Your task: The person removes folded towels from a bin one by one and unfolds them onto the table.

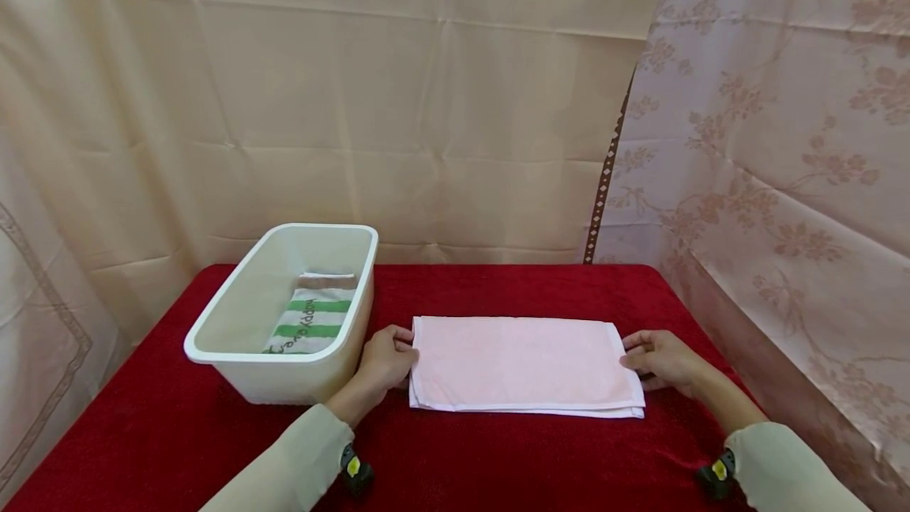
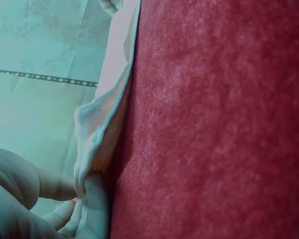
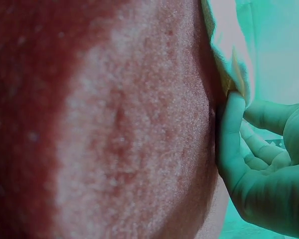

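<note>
A folded pale pink towel with white edging lies on the red cloth in the head view. My left hand pinches its left edge, thumb on top and fingers beneath. In the left wrist view the towel's layered edge sits between thumb and fingers. At the opposite end my right hand pinches the right edge. The right wrist view has the thumb and a finger of the right hand meeting at the towel's border. Some fingertips are hidden under the fabric.
A cream plastic basin stands just left of my left hand. Inside it lies a towel with green and white stripes and lettering. The red-covered table ends at a beige curtain behind and a floral one at right.
</note>
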A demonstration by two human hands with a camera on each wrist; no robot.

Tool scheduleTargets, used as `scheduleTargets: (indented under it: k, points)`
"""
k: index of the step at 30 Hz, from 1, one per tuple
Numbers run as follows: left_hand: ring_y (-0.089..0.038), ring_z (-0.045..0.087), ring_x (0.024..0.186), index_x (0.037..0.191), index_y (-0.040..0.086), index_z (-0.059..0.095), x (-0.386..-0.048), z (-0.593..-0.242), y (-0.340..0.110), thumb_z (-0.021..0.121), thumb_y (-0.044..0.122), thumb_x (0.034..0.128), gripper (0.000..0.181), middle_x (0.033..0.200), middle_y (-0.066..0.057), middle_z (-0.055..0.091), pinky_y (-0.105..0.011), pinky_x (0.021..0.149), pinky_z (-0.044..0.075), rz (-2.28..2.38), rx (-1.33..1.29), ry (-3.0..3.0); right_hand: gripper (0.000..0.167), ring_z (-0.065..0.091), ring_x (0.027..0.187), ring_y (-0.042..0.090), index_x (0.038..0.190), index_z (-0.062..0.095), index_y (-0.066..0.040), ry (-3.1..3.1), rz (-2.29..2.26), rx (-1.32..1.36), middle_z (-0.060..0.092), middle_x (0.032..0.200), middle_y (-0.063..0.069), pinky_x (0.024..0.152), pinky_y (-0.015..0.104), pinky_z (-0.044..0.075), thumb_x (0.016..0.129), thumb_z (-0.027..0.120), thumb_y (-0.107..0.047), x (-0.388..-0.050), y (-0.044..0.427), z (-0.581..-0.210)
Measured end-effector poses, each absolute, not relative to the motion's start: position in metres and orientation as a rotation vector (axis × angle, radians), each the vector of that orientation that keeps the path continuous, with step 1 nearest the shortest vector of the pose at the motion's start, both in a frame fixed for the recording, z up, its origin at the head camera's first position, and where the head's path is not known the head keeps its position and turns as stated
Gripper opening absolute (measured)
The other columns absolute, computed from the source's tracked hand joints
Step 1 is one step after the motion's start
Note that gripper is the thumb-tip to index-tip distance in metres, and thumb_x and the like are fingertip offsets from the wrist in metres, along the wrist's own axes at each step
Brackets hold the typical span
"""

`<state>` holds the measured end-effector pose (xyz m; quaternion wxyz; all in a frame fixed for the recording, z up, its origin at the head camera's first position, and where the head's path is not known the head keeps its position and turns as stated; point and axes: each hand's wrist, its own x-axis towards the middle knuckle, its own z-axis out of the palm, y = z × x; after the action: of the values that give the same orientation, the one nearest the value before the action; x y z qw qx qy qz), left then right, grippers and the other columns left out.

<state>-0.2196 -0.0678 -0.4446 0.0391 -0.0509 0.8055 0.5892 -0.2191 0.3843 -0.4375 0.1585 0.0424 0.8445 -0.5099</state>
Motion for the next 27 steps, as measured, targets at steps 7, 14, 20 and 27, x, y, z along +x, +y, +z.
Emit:
scheduleTargets:
  k: [7,14,20,27]
  points:
    - [-0.02,0.064,0.068,0.116,-0.009,0.06,-0.22,-0.444,-0.068,0.056,-0.006,0.0853,0.031,0.089,-0.016,0.064,-0.038,0.052,0.059,1.803,-0.169,2.465,0.046,0.067,0.083,0.022,0.128,0.051,0.015,2.453,-1.412,0.187,0.068,0.1,0.014,0.073,0.045,0.062,0.095,0.071,-0.011,-0.219,0.384,-0.438]
    - [-0.019,0.062,0.068,0.115,-0.007,0.06,-0.219,-0.443,-0.069,0.058,-0.003,0.0845,0.031,0.089,-0.014,0.064,-0.035,0.05,0.057,1.751,-0.142,2.497,0.045,0.067,0.083,0.023,0.127,0.052,0.013,2.445,-1.406,0.199,0.067,0.102,0.016,0.073,0.044,0.062,0.095,0.071,-0.012,-0.218,0.385,-0.438]
    - [-0.019,0.061,0.071,0.114,-0.004,0.061,-0.216,-0.435,-0.069,0.066,0.004,0.0895,0.027,0.092,-0.011,0.065,-0.031,0.055,0.056,1.583,0.009,2.68,0.04,0.068,0.084,0.022,0.126,0.055,0.012,2.444,-1.421,0.169,0.068,0.101,0.012,0.073,0.04,0.062,0.097,0.069,-0.012,-0.215,0.389,-0.434]
    - [-0.018,0.059,0.075,0.107,-0.002,0.067,-0.212,-0.426,-0.072,0.07,0.007,0.0879,0.022,0.083,-0.004,0.064,-0.033,0.068,0.053,1.335,0.265,2.968,0.034,0.067,0.081,0.023,0.121,0.057,0.012,2.511,-1.379,0.065,0.069,0.101,0.011,0.071,0.04,0.062,0.099,0.066,-0.012,-0.213,0.391,-0.423]
